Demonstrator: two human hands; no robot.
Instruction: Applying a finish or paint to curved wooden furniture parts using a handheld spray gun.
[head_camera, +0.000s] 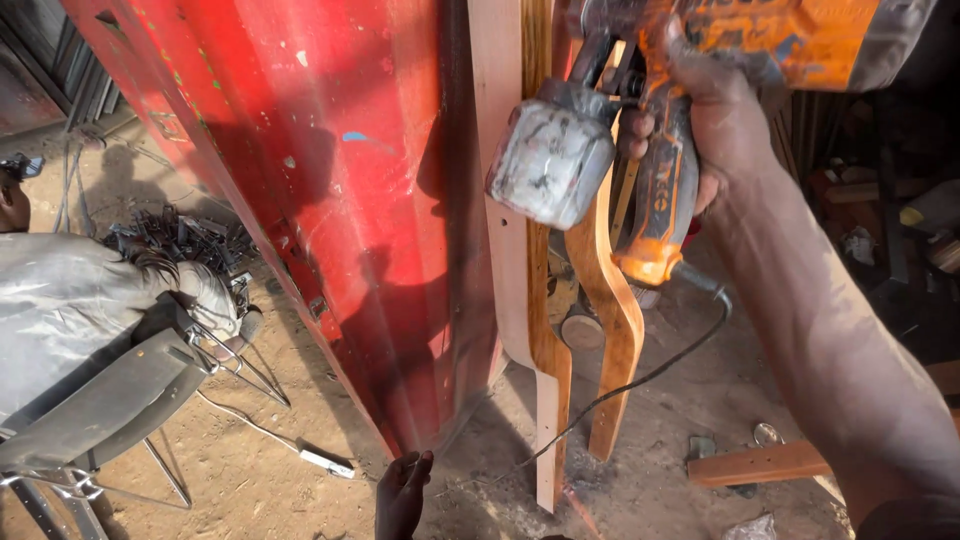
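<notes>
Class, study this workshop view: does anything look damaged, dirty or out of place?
Yes. The orange spray gun in the right hand has a cup crusted with dried paint. The red metal panel is scratched and paint-flecked. A tangle of scrap metal lies on the dirt floor.

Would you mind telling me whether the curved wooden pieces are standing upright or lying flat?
Upright: the curved wooden pieces stand on end on the dirt floor, leaning by the red metal panel.
</notes>
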